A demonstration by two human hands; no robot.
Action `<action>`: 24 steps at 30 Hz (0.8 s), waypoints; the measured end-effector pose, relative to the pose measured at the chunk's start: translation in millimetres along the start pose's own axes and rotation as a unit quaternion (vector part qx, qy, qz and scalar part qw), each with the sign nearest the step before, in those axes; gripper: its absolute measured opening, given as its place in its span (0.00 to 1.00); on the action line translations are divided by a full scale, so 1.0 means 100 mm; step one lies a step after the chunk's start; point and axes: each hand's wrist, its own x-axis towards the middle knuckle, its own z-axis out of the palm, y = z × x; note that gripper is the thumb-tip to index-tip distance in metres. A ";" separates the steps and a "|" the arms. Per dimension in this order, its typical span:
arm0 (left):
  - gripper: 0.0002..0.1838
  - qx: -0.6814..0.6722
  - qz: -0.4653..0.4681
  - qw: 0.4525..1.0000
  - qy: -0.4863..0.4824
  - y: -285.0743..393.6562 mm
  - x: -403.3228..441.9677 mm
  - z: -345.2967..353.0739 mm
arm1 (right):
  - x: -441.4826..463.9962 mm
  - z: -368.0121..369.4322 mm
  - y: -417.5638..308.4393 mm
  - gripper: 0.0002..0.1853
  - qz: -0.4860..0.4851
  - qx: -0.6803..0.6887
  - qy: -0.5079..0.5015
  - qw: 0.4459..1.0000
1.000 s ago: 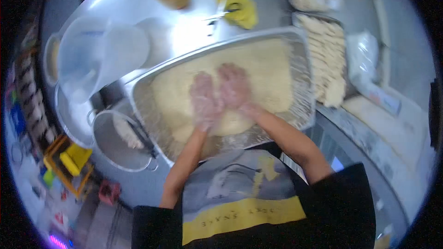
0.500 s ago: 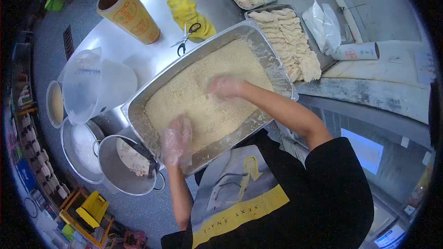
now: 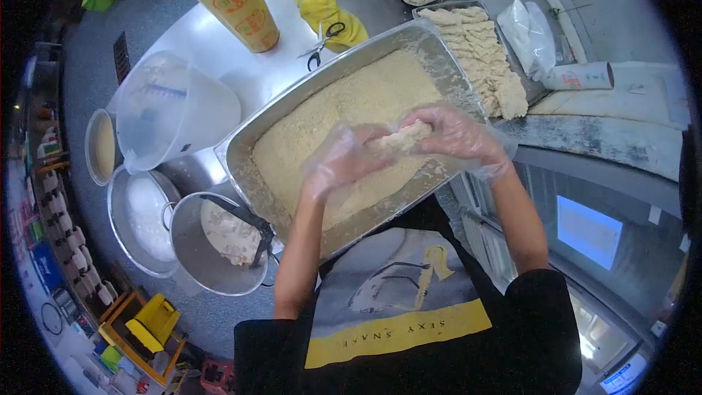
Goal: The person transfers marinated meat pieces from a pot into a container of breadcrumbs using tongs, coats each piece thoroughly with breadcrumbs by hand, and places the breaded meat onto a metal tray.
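A crumb-coated piece of meat (image 3: pixel 401 139) is stretched between my two hands above a deep metal pan (image 3: pixel 241 148). My left hand (image 3: pixel 346 156), in a clear plastic glove, is closed on one end of it. At the other end, my right hand (image 3: pixel 459 139) grips it, gloved the same way. Pale breading crumbs (image 3: pixel 344 110) fill the pan under both hands. Past the pan's right corner lies a tray of coated meat pieces (image 3: pixel 475 55), packed in rows.
Scissors (image 3: pixel 320 47) and a yellow cloth (image 3: pixel 329 18) lie behind the pan, near a tall cardboard tub (image 3: pixel 238 7). To the left stand a clear plastic bucket (image 3: pixel 175 113), a bowl of white powder (image 3: pixel 146 219) and a pot of wet meat (image 3: pixel 186 249) with black-handled tongs.
Both hands have come up out of the crumbs and closer together, now holding a coated meat piece between them. The whole view has shifted slightly.
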 end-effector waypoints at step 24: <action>0.13 0.408 0.100 0.870 -0.258 2.29 2.90 0.76 | -1.72 -1.21 1.15 0.32 -0.060 -0.042 0.473 0.878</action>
